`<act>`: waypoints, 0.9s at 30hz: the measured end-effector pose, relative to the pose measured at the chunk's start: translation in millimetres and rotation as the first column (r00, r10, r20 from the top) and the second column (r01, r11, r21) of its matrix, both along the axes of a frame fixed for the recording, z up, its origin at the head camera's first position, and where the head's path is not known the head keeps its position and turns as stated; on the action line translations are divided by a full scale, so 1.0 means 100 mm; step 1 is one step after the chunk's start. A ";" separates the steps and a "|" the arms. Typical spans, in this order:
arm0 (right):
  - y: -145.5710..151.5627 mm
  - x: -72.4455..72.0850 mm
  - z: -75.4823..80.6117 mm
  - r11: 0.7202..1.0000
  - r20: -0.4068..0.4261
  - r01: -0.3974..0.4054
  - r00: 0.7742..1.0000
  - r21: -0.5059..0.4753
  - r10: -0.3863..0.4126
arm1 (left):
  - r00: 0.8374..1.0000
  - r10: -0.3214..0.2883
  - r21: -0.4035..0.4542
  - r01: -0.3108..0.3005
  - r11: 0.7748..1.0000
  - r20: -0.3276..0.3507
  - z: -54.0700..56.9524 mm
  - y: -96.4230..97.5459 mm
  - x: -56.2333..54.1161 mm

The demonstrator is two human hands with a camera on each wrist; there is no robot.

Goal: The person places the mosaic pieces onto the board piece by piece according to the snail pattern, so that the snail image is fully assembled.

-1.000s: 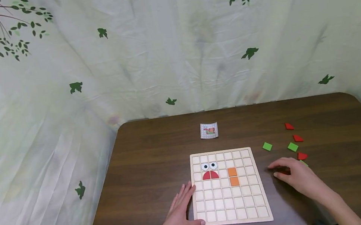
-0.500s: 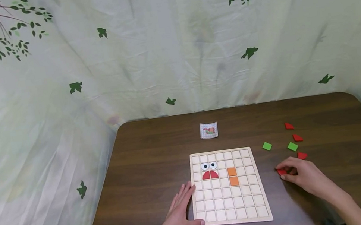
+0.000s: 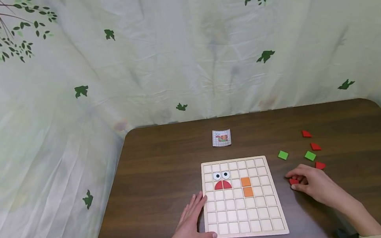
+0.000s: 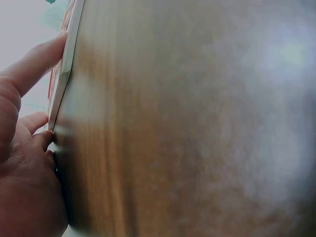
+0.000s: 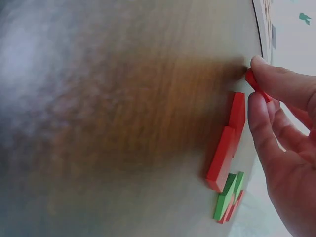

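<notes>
My right hand [image 3: 310, 183] pinches a small red quarter-round tile [image 3: 293, 181] between thumb and fingertips, right of the board. In the right wrist view the tile [image 5: 256, 85] sits between the thumb and a finger, close over the table. My left hand [image 3: 186, 230] lies along the left side of the wooden grid board [image 3: 282, 226], fingers extended at its edge and thumb at the lower left corner. On the board are two eye tiles [image 3: 221, 175], two red quarter-round tiles [image 3: 223, 185] below them, and two stacked orange square tiles [image 3: 247, 187].
Loose red tiles [image 3: 315, 146] and green square tiles [image 3: 282, 155] lie on the brown table [image 3: 166, 153] to the right. A small picture card [image 3: 221, 138] is behind the board. A pale leaf-printed curtain [image 3: 183, 56] hangs beyond the table.
The red tile has come into view between my right fingertips. That hand shifted right, then slightly back left. My left hand stays at the board.
</notes>
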State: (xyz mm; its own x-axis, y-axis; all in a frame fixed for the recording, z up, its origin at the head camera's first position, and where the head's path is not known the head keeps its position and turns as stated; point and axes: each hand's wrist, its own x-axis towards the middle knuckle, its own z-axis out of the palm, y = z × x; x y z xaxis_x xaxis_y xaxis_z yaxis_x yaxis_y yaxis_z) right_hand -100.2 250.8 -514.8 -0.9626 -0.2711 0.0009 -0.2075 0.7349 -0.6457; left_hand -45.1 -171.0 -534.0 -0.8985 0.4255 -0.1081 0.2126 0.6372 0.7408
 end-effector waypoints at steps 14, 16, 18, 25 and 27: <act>-0.13 0.00 0.02 0.999 -0.027 -0.010 1.000 -0.036 0.009 | 1.000 0.001 0.003 -0.001 1.000 0.007 -0.01 -0.01 0.00; -0.17 -0.01 0.01 0.999 -0.044 0.002 0.999 -0.035 -0.004 | 1.000 0.003 -0.001 -0.003 1.000 0.005 -0.01 -0.01 0.00; -0.21 -0.02 0.01 0.999 -0.055 0.013 0.998 -0.030 -0.015 | 1.000 0.005 -0.005 -0.005 1.000 0.007 0.00 -0.01 0.00; -0.39 -0.08 -0.01 0.995 -0.035 0.037 0.999 -0.095 -0.041 | 1.000 0.002 0.002 -0.002 1.000 0.004 0.01 0.00 0.00; -0.43 -0.10 -0.01 0.992 -0.012 0.050 0.999 -0.113 -0.051 | 1.000 0.001 0.003 -0.001 1.000 0.003 0.01 0.00 0.00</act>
State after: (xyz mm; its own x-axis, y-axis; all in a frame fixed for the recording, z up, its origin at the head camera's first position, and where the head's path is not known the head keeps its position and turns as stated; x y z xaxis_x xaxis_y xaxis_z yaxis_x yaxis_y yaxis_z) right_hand -110.7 207.4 -515.4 -0.9747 -0.2194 0.0431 -0.1822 0.6676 -0.7219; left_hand -44.7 -170.8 -533.1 -0.8987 0.4247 -0.1095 0.2096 0.6352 0.7433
